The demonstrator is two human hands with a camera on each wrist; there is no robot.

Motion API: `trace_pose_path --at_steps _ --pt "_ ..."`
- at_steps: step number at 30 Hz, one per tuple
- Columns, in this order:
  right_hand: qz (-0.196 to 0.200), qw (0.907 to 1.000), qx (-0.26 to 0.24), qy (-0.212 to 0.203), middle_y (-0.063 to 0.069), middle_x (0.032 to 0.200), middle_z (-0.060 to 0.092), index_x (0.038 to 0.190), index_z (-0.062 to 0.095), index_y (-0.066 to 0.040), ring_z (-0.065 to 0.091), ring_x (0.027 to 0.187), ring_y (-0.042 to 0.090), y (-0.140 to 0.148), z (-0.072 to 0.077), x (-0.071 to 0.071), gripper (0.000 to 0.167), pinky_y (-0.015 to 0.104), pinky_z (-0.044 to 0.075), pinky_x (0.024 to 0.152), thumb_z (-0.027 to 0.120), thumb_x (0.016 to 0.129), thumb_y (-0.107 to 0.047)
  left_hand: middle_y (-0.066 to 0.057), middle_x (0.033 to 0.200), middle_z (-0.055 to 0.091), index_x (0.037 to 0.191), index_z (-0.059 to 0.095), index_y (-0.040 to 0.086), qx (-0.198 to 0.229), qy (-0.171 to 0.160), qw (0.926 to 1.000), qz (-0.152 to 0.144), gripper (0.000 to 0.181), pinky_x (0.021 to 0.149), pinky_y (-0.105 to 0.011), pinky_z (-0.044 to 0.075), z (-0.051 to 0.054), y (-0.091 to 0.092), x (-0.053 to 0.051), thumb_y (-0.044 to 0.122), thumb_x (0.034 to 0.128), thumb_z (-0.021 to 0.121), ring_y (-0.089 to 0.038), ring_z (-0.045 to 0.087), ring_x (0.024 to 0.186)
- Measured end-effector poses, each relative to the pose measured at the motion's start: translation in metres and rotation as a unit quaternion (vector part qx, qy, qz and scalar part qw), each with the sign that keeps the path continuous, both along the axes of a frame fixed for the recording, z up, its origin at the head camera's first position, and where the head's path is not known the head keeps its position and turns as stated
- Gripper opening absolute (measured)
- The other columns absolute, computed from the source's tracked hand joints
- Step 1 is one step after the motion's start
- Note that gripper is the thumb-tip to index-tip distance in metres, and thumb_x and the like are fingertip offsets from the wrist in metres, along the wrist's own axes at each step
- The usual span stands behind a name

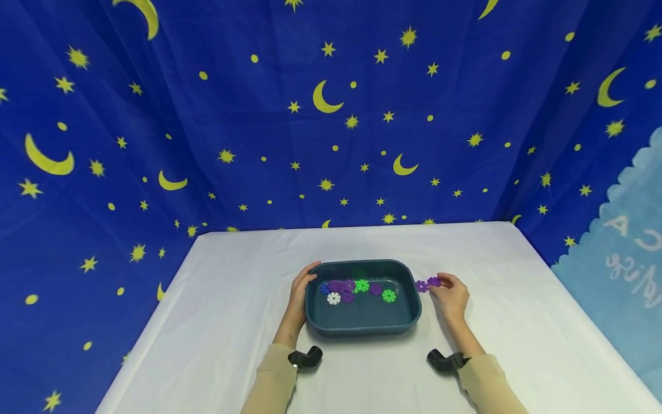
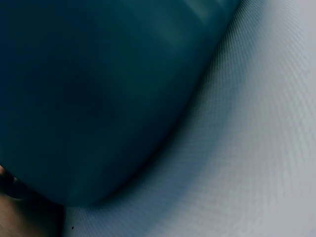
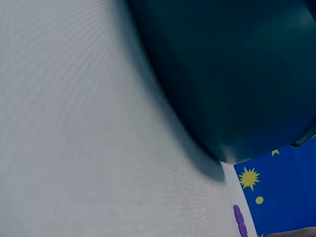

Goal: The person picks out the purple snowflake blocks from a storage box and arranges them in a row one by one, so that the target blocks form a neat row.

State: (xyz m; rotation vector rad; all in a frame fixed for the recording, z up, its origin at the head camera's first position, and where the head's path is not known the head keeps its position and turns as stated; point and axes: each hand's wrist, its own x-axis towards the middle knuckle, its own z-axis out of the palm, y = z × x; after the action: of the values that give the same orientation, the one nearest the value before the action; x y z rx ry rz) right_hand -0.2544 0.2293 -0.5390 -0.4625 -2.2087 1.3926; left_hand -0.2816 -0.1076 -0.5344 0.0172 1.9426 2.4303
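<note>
A dark teal plastic basin (image 1: pixel 362 330) sits on the white table, with several small notched plastic discs lying inside. My left hand (image 1: pixel 296 299) holds the basin's left side, its fingers by the rim at the far left corner. To the right of the basin, my right hand (image 1: pixel 451 296) pinches a purple notched disc (image 1: pixel 434 282). A second purple disc (image 1: pixel 421 286) is joined to it and points toward the basin's right wall. In the right wrist view the purple discs (image 3: pixel 239 219) show edge-on, and most of that hand is out of frame.
Inside the basin lie a white disc (image 1: pixel 334 298), green discs (image 1: pixel 389 296), purple discs (image 1: pixel 376 290) and a blue one (image 1: pixel 324 288). White cloth (image 1: pixel 233 287) covers the table. Blue curtains (image 1: pixel 258 126) with moons and stars stand behind and at the sides.
</note>
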Motion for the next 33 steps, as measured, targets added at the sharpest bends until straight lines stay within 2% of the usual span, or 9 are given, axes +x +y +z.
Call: trace_pose_path --at_steps 5,11,15,19,23,25,30,33 --pt "-0.005 0.9995 0.031 -0.003 0.03 0.1 0.067 0.105 0.067 0.011 0.055 0.072 0.01 0.0 0.002 -0.002 0.037 0.001 0.033 0.059 0.071 0.068 0.007 -0.01 0.146 0.045 0.136 0.05 0.003 0.006 -0.007 1.0 -0.001 0.046 0.115 -0.043 0.026 0.001 0.0 -0.001 0.013 0.0912 0.042 -0.024 0.037 0.137" --pt "-0.001 0.9994 0.035 -0.001 0.03 0.101 0.067 0.106 0.066 0.011 0.05 0.069 0.0 0.0 0.002 -0.004 0.038 0.002 0.034 0.059 0.071 0.069 0.005 -0.009 0.146 0.046 0.136 0.05 0.003 -0.005 0.001 1.0 0.002 0.046 0.115 -0.044 0.026 0.002 -0.001 -0.003 0.012 0.0921 0.041 -0.022 0.038 0.137" --pt "-0.011 0.9998 0.007 0.012 0.031 0.102 0.067 0.105 0.066 0.011 0.047 0.066 -0.009 -0.001 0.007 -0.006 0.034 0.0 0.035 0.06 0.069 0.072 0.004 -0.009 0.147 0.045 0.136 0.05 0.004 -0.005 0.002 1.0 0.001 0.046 0.116 -0.044 0.024 0.004 -0.003 -0.006 0.012 0.092 0.042 -0.022 0.035 0.139" --pt "-0.022 0.9977 -0.048 0.042 0.033 0.103 0.066 0.103 0.066 0.012 0.046 0.063 -0.017 -0.003 0.015 -0.007 0.029 0.0 0.038 0.06 0.065 0.076 0.004 -0.01 0.147 0.044 0.137 0.049 0.003 -0.001 0.002 1.0 -0.001 0.046 0.116 -0.043 0.024 0.005 -0.002 -0.007 0.011 0.0926 0.042 -0.023 0.035 0.139" --pt "-0.027 0.9948 -0.082 0.055 0.031 0.101 0.066 0.102 0.066 0.011 0.05 0.065 -0.015 -0.005 0.023 -0.003 0.024 0.002 0.042 0.06 0.062 0.08 0.003 -0.011 0.148 0.043 0.138 0.048 0.002 0.003 0.0 1.0 -0.001 0.046 0.116 -0.044 0.024 0.003 -0.002 -0.004 0.011 0.0931 0.042 -0.024 0.034 0.139" --pt "-0.027 0.9929 -0.1 0.059 0.024 0.097 0.068 0.102 0.066 0.01 0.052 0.066 -0.012 -0.008 0.029 0.0 0.022 0.003 0.043 0.062 0.062 0.082 0.003 -0.01 0.149 0.041 0.138 0.047 0.001 0.003 -0.003 1.0 -0.004 0.046 0.116 -0.045 0.024 0.002 -0.001 -0.002 0.011 0.0934 0.042 -0.025 0.034 0.139" --pt "-0.003 0.9852 -0.155 0.073 -0.008 0.081 0.065 0.103 0.065 0.011 0.056 0.068 -0.01 -0.021 0.05 0.006 0.021 0.005 0.046 0.066 0.062 0.084 0.002 -0.01 0.149 0.041 0.139 0.046 0.002 -0.002 -0.002 0.9999 -0.01 0.047 0.115 -0.046 0.025 0.002 0.0 0.001 0.012 0.0932 0.041 -0.026 0.034 0.139" --pt "0.024 0.9815 -0.174 0.078 -0.014 0.079 0.064 0.104 0.064 0.012 0.059 0.07 -0.008 -0.034 0.063 0.007 0.022 0.006 0.048 0.068 0.062 0.085 0.001 -0.01 0.149 0.041 0.138 0.047 0.002 -0.005 0.001 1.0 -0.006 0.047 0.115 -0.046 0.025 0.002 0.001 0.001 0.013 0.0928 0.041 -0.026 0.035 0.139"
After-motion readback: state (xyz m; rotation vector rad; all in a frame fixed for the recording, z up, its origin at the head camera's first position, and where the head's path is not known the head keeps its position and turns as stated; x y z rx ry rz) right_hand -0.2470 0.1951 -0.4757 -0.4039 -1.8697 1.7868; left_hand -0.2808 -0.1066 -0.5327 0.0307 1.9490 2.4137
